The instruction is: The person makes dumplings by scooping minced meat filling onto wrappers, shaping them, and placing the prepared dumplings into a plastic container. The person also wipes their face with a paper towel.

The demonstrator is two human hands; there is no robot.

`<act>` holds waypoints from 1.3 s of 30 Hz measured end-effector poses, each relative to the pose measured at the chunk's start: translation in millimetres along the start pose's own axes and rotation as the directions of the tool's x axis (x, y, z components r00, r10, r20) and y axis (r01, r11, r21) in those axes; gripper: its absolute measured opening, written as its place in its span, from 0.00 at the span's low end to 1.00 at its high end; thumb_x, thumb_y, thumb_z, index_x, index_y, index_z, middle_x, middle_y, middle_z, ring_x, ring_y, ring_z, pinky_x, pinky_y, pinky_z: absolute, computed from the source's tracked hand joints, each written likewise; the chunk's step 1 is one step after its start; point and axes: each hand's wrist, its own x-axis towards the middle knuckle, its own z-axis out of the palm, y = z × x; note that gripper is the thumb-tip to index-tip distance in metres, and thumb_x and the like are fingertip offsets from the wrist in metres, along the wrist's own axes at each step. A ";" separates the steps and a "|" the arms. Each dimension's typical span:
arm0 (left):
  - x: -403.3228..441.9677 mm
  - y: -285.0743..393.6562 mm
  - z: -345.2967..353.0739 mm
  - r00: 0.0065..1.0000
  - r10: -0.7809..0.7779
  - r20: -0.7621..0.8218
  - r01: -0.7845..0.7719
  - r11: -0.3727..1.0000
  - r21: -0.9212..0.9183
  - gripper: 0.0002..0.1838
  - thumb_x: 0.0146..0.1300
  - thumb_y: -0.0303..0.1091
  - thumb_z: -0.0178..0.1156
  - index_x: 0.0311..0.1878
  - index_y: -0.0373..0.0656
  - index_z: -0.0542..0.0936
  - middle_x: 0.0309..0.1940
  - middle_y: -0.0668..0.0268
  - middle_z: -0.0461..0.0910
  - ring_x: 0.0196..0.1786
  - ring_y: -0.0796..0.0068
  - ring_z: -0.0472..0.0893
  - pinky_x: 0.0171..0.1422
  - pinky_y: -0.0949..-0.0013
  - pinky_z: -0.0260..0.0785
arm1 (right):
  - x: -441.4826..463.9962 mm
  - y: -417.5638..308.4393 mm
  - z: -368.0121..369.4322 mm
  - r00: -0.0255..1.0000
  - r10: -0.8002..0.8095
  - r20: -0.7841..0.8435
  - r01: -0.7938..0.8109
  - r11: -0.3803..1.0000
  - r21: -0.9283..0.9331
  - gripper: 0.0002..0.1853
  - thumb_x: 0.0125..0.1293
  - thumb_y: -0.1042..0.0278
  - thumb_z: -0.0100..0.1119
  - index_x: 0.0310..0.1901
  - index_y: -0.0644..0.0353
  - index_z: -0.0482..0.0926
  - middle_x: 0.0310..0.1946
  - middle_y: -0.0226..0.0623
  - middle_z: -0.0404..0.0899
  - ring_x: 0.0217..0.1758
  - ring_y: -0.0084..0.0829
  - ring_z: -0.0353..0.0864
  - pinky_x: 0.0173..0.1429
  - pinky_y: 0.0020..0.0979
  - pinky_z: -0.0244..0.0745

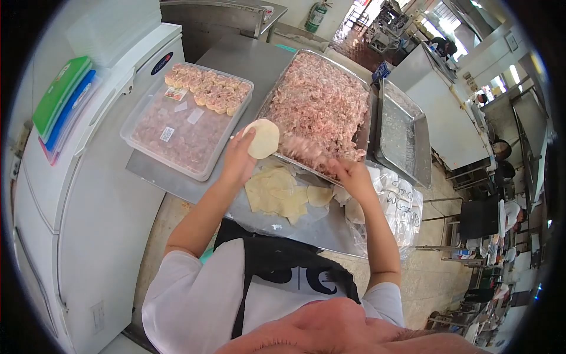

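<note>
My left hand (239, 156) holds up a round, pale dough wrapper (263, 139) beside the near left corner of a metal tray (321, 175). Ground raw meat (321, 97) is heaped in that tray. At the tray's near edge, my right hand (354, 178) is closed; what it grips is blurred into the meat and I cannot make it out. Below my hands lies a loose pile of dough wrappers (276, 192), some overlapping. To the left, a clear plastic container (206, 172) carries rows of filled dumplings (211, 88) on its far part.
A second metal tray (404, 133) with residue sits to the right. Plastic-wrapped packages (392, 206) with handwriting lie at the table's right end. A white freezer (112, 236) borders the left, with coloured lids (65, 106) on top. A fire extinguisher (316, 16) stands beyond.
</note>
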 end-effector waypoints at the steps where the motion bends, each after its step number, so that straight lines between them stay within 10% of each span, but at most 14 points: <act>1: 4.5 -6.6 7.5 1.000 0.018 -0.001 -0.018 1.000 -0.016 0.18 0.72 0.33 0.51 0.60 0.32 0.71 0.55 0.57 0.77 0.57 0.65 0.79 0.63 0.62 0.71 | 0.6 1.2 -0.5 0.993 0.097 -0.073 -0.081 0.978 0.194 0.18 0.71 0.55 0.54 0.39 0.64 0.84 0.22 0.40 0.79 0.25 0.32 0.78 0.31 0.32 0.70; 6: 23.6 -35.5 76.5 0.991 -0.109 0.082 0.124 0.970 -0.210 0.23 0.75 0.40 0.46 0.63 0.31 0.67 0.60 0.51 0.73 0.64 0.57 0.73 0.72 0.54 0.62 | 17.0 -11.7 0.6 0.966 0.212 -0.151 -0.103 0.845 0.525 0.16 0.72 0.58 0.54 0.47 0.62 0.82 0.23 0.31 0.76 0.30 0.19 0.71 0.34 0.26 0.66; 11: 43.5 -25.7 88.5 0.976 -0.182 0.122 0.220 0.819 -0.529 0.37 0.71 0.60 0.42 0.67 0.34 0.62 0.64 0.51 0.68 0.67 0.53 0.67 0.73 0.48 0.57 | 9.0 -4.6 -4.0 0.959 -0.140 -0.244 0.122 0.989 -0.087 0.12 0.69 0.67 0.55 0.50 0.60 0.81 0.31 0.42 0.79 0.31 0.40 0.79 0.35 0.37 0.72; 14: 63.4 -45.5 62.0 0.992 -0.045 0.117 0.096 0.870 -0.484 0.40 0.68 0.65 0.44 0.67 0.35 0.62 0.64 0.52 0.68 0.66 0.52 0.68 0.72 0.46 0.57 | -10.1 -39.4 -40.2 0.995 0.057 -0.085 -0.080 0.950 -0.303 0.10 0.67 0.68 0.56 0.47 0.58 0.81 0.33 0.45 0.78 0.33 0.49 0.78 0.35 0.43 0.74; 23: 45.1 -14.6 84.2 0.977 -0.206 0.062 0.215 0.908 -0.360 0.36 0.61 0.65 0.57 0.55 0.38 0.72 0.48 0.55 0.75 0.55 0.55 0.74 0.63 0.46 0.66 | -10.7 -58.8 -52.2 0.969 -0.150 -0.197 0.072 0.932 -0.355 0.12 0.68 0.68 0.55 0.51 0.57 0.77 0.31 0.44 0.76 0.31 0.49 0.80 0.33 0.44 0.74; 27: 57.1 -19.0 78.8 0.979 -0.200 -0.034 0.170 0.901 -0.399 0.35 0.60 0.60 0.61 0.57 0.39 0.69 0.52 0.57 0.72 0.54 0.56 0.75 0.61 0.47 0.68 | 1.2 -42.3 -34.6 0.968 -0.175 -0.177 0.120 0.951 -0.284 0.12 0.69 0.68 0.54 0.50 0.60 0.79 0.30 0.44 0.77 0.30 0.49 0.79 0.35 0.43 0.75; 30: 43.8 -1.7 76.5 0.966 -0.207 0.153 0.254 0.858 -0.446 0.32 0.61 0.48 0.64 0.62 0.40 0.67 0.54 0.58 0.70 0.55 0.59 0.76 0.59 0.48 0.71 | 1.1 -39.2 -56.6 0.951 -0.106 -0.290 0.162 0.971 0.177 0.13 0.72 0.65 0.51 0.50 0.61 0.80 0.36 0.49 0.81 0.37 0.48 0.81 0.41 0.42 0.73; 32: 28.6 9.9 79.9 0.896 -0.157 0.416 0.103 0.983 0.150 0.34 0.58 0.35 0.67 0.66 0.43 0.65 0.58 0.61 0.69 0.54 0.66 0.77 0.59 0.56 0.72 | -3.7 -36.5 -64.4 0.983 0.016 -0.181 0.030 0.968 0.248 0.13 0.72 0.64 0.51 0.50 0.62 0.80 0.35 0.49 0.81 0.37 0.47 0.81 0.41 0.39 0.74; 33: 25.1 16.4 82.3 0.894 -0.159 0.419 0.104 0.983 0.150 0.34 0.58 0.35 0.67 0.66 0.43 0.65 0.58 0.61 0.69 0.54 0.66 0.77 0.59 0.56 0.72 | -7.4 -35.9 -69.0 0.989 0.134 -0.056 -0.111 0.946 0.304 0.14 0.73 0.64 0.51 0.50 0.62 0.80 0.35 0.50 0.81 0.36 0.45 0.81 0.41 0.36 0.74; 35: 19.0 28.2 87.4 0.856 -0.078 0.511 -0.307 0.720 0.623 0.37 0.53 0.27 0.70 0.67 0.47 0.66 0.58 0.65 0.72 0.53 0.69 0.78 0.58 0.63 0.71 | -14.3 -36.9 -80.6 0.993 0.113 0.033 -0.117 0.937 0.329 0.15 0.73 0.63 0.52 0.52 0.63 0.80 0.29 0.39 0.76 0.32 0.32 0.72 0.37 0.30 0.69; 39: 24.1 40.0 90.1 0.773 -0.182 0.607 -0.434 0.547 0.716 0.31 0.51 0.29 0.73 0.60 0.45 0.75 0.51 0.67 0.79 0.49 0.74 0.78 0.55 0.68 0.71 | -21.4 -43.0 -81.8 0.996 -0.018 0.092 -0.009 0.959 0.284 0.16 0.73 0.63 0.54 0.54 0.65 0.79 0.24 0.28 0.73 0.28 0.17 0.66 0.33 0.22 0.65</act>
